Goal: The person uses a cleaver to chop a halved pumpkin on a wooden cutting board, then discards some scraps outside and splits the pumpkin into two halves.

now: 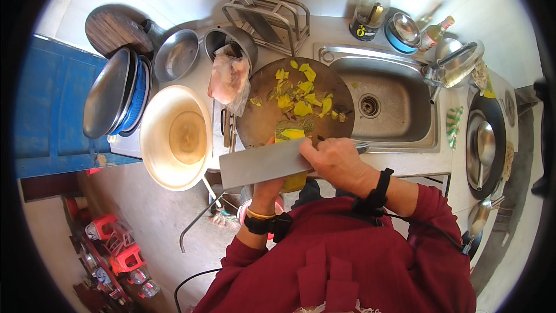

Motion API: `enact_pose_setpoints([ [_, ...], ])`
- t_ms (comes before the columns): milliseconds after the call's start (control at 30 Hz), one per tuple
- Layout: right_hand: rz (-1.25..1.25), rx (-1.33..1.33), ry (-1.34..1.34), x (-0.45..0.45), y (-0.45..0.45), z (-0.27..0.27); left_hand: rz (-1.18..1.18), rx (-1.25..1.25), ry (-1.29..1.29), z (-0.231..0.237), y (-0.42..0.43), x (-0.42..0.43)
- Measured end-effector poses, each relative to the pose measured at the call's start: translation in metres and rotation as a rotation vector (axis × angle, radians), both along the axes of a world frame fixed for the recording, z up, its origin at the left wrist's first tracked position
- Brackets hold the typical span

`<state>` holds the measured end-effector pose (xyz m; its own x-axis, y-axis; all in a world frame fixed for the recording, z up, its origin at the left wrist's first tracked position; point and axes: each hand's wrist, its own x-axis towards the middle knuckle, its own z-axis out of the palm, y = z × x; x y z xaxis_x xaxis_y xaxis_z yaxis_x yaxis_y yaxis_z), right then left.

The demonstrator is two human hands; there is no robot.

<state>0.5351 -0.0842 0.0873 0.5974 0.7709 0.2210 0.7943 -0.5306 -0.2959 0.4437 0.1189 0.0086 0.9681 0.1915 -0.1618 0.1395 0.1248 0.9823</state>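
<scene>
My right hand (339, 158) grips the handle of a wide metal cleaver (260, 161), its blade reaching left in front of my body. Beneath the blade, my left hand (269, 186) holds a chunk of yellow squash with greenish rind (290, 128); the blade hides most of that hand and part of the chunk. Both hands are over the near edge of a round cutting board (256, 126). Scattered on the board lie several yellow-green peel pieces (303, 108) and darker scraps.
A steel sink (404, 108) adjoins the board on the right. To the left are a large pale basin (150, 139), a bag of raw meat (230, 78) and a steel pot (213, 39). Behind stands a knife rack (302, 21) holding another cleaver. A wok (473, 148) sits far right.
</scene>
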Motion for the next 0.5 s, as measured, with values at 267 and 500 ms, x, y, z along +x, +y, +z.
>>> enact_pose_setpoints([
  [267,-0.297,-0.330,0.169,0.036,-0.032,-0.017,-0.013,-0.217,0.068,0.058,-0.015,0.013],
  [500,-0.025,0.026,0.044,-0.014,-0.012,0.007,-0.045,-0.079,0.085,0.018,-0.013,0.013],
])
